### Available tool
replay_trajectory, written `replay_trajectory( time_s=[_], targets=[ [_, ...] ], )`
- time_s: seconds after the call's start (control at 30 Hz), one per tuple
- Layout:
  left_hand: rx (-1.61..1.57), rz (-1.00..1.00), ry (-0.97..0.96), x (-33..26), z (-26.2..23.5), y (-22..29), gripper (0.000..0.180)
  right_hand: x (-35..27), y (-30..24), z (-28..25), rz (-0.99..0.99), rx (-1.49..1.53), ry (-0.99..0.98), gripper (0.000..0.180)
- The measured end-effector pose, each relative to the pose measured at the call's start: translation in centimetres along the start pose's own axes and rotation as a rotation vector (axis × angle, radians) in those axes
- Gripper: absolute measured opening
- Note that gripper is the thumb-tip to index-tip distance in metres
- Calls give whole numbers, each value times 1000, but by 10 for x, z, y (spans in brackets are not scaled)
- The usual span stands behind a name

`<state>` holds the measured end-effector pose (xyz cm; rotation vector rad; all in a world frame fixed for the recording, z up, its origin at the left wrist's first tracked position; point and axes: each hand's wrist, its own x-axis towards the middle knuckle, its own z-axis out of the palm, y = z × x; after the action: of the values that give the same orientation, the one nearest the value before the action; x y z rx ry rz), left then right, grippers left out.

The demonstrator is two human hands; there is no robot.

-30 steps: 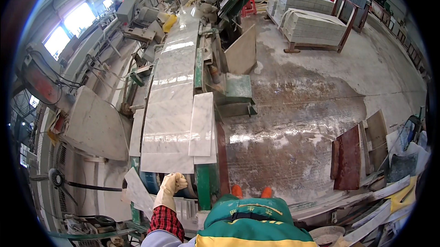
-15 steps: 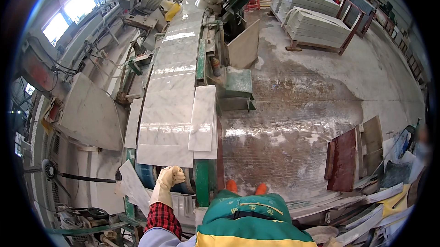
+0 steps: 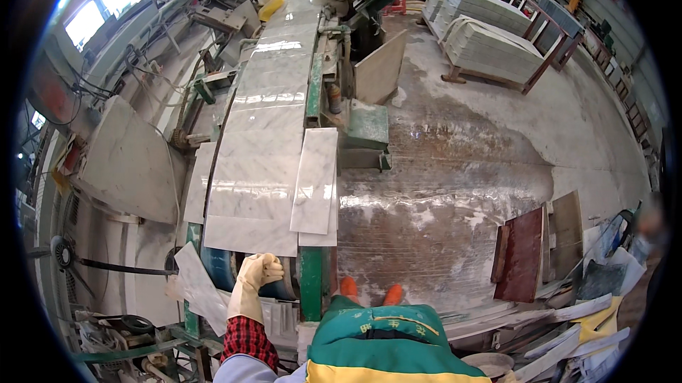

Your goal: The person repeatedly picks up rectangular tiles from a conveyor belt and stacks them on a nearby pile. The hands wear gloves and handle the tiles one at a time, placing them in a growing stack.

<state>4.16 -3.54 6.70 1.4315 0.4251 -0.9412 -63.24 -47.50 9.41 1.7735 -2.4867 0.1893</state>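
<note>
We see only one of the person's hands: the left hand, in a cream work glove with a red checked cuff, reaches up from the lower edge with its fingers curled at the near end of a large white marble slab. The fingers look bent just below the slab's near edge, but we cannot tell whether they grip that edge or only rest near it. The right hand is hidden, somewhere below the green and yellow apron that fills the lower middle of the view.

The slab lies flat on a long conveyor line with green rails, running away from us toward far machinery that blurs together near the rim. A narrower marble strip lies partly over the slab's right side, overhanging the rail. Two orange shoe tips peek out just above the apron.

To the right, the floor is wet and pale with stone slurry. Dark reddish stone panels lean at the right, and stacked pale slabs on a rack stand far right. The offcuts at lower right are cut off by the frame's edge.
</note>
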Motion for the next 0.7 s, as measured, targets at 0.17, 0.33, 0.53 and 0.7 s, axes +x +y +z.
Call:
replay_trajectory(
  time_s=[0.17,0.33,0.53,0.7],
  targets=[
    [5,13,48,-20,18,16,21,8,-10,5,88,283,11,68],
    [16,29,105,-29,27,23,20,22,-43,20,75,672,11,72],
    [10,93,140,-26,32,16,19,17,-138,40,-44,1080,-142,92],
    [31,181,249,-28,43,4,21,-17,-243,31,-282,1148,-625,100]
  ],
)
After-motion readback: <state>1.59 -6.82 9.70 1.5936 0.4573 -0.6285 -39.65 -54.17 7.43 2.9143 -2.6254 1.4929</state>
